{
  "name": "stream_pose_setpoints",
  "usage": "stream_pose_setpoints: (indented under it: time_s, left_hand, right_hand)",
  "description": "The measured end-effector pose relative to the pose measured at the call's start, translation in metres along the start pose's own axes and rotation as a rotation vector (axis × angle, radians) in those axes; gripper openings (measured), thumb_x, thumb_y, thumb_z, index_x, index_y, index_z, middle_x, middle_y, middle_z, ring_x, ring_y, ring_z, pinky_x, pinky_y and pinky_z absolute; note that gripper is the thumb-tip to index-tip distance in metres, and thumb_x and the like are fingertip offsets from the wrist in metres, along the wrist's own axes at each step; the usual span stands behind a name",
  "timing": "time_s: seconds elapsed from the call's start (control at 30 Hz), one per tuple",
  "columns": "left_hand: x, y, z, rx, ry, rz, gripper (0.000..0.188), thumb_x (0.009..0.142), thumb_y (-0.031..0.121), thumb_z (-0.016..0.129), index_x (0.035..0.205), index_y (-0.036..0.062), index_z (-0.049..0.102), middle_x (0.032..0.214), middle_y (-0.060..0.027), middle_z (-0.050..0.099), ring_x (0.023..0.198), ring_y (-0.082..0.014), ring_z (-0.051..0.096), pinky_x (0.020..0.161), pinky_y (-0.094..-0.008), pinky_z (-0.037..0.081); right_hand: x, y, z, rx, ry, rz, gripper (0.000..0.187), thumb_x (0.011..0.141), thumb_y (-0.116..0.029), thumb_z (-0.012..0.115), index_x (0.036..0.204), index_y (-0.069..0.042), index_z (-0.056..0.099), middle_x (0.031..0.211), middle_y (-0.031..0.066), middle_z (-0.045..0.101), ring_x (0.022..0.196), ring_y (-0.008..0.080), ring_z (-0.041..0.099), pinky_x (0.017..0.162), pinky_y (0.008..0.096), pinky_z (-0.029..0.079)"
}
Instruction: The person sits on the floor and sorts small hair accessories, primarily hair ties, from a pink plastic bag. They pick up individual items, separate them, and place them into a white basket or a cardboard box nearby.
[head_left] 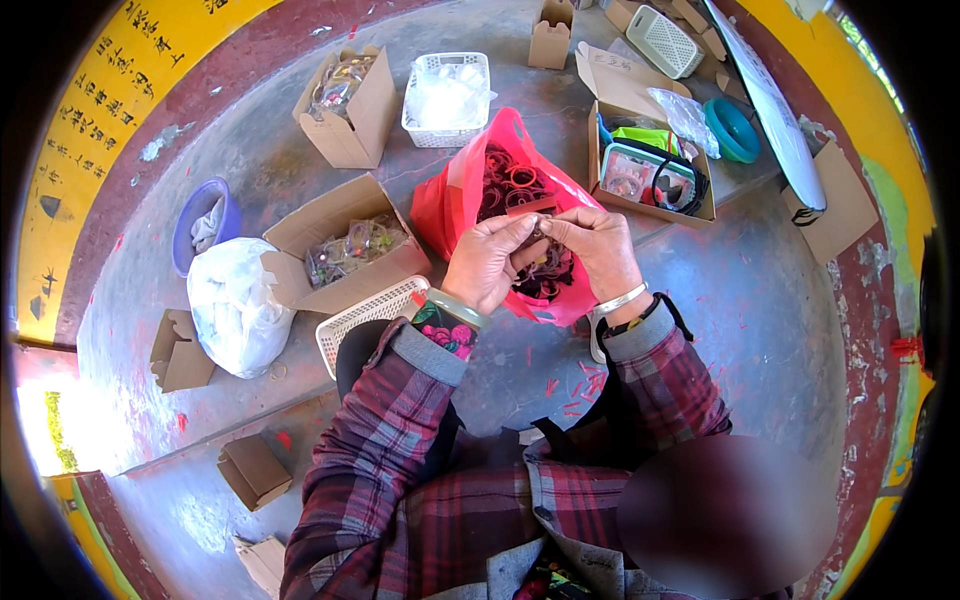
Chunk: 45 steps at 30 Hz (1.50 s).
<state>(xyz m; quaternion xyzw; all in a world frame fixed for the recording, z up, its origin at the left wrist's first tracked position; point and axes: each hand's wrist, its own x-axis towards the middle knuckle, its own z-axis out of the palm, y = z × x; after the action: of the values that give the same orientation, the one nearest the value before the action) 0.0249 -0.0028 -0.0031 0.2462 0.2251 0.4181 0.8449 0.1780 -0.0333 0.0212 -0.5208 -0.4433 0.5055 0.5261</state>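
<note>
My left hand (484, 262) and my right hand (600, 248) meet over a red plastic bag (447, 200). Thumbs and fingertips of both are pinched together around something small and dark, too hidden to name. Beneath them the bag gapes, filled with many dark reddish-brown loops (500, 190) that look like hair ties. One bright red loop (521, 177) lies on top of the pile. A bracelet circles each wrist, and plaid sleeves cover my forearms.
Left of the bag, a cardboard box (335, 212) holds small plastic-wrapped pieces, beside a white basket (345, 335) and a stuffed white bag (238, 300). Farther off stand another box (360, 125), a basket of clear plastic (447, 135) and, right, a box of pouches (640, 200).
</note>
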Motion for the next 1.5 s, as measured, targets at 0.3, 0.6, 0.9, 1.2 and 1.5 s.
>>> stream_pose_setpoints:
  time_s: [0.3,0.6,0.9,1.2,1.5]
  left_hand:
    - [0.001,0.003,-0.006,0.009,-0.012,-0.015,0.022,0.090,0.013,0.052,0.102,-0.0041,0.058,0.101,-0.0106,0.061,0.096,-0.0179,0.059,0.093,-0.0324,0.045]
    - [-0.001,0.006,-0.006,0.039,-0.026,-0.016,0.024,0.092,0.014,0.047,0.104,-0.0051,0.056,0.103,-0.0117,0.060,0.097,-0.0189,0.058,0.093,-0.0336,0.045]
    - [-0.001,0.006,-0.006,0.067,-0.035,-0.003,0.025,0.094,0.011,0.041,0.107,-0.0073,0.053,0.105,-0.0141,0.058,0.100,-0.0204,0.056,0.094,-0.0355,0.044]
    - [0.002,0.000,-0.010,0.129,-0.005,0.045,0.025,0.094,0.011,0.041,0.107,-0.0071,0.053,0.105,-0.0142,0.058,0.099,-0.0209,0.057,0.093,-0.0359,0.045]
    - [0.002,-0.006,-0.006,0.382,-0.016,0.045,0.026,0.093,0.008,0.038,0.110,-0.0060,0.052,0.105,-0.0121,0.058,0.096,-0.0190,0.059,0.088,-0.0321,0.048]
  right_hand:
    - [0.003,0.002,-0.004,-0.138,-0.029,-0.097,0.011,0.080,-0.008,0.065,0.080,0.003,0.065,0.067,-0.0031,0.058,0.062,0.0030,0.047,0.054,0.0189,0.038]
    - [0.005,0.004,-0.005,-0.054,-0.044,-0.048,0.013,0.081,-0.009,0.063,0.084,0.004,0.065,0.072,-0.0016,0.060,0.066,0.0041,0.051,0.059,0.0192,0.041]
    - [0.010,0.013,-0.010,-0.096,-0.035,-0.001,0.017,0.085,-0.012,0.059,0.086,0.004,0.065,0.073,-0.0009,0.061,0.066,0.0050,0.052,0.059,0.0203,0.042]
    - [0.010,0.012,-0.010,-0.320,0.166,-0.180,0.014,0.083,-0.009,0.059,0.088,0.003,0.064,0.071,0.0046,0.062,0.066,0.0096,0.056,0.060,0.0238,0.045]
    - [-0.008,-0.009,0.011,-0.750,0.096,-0.660,0.015,0.076,-0.005,0.062,0.090,-0.003,0.064,0.073,0.0113,0.061,0.066,0.0258,0.060,0.057,0.0326,0.047]
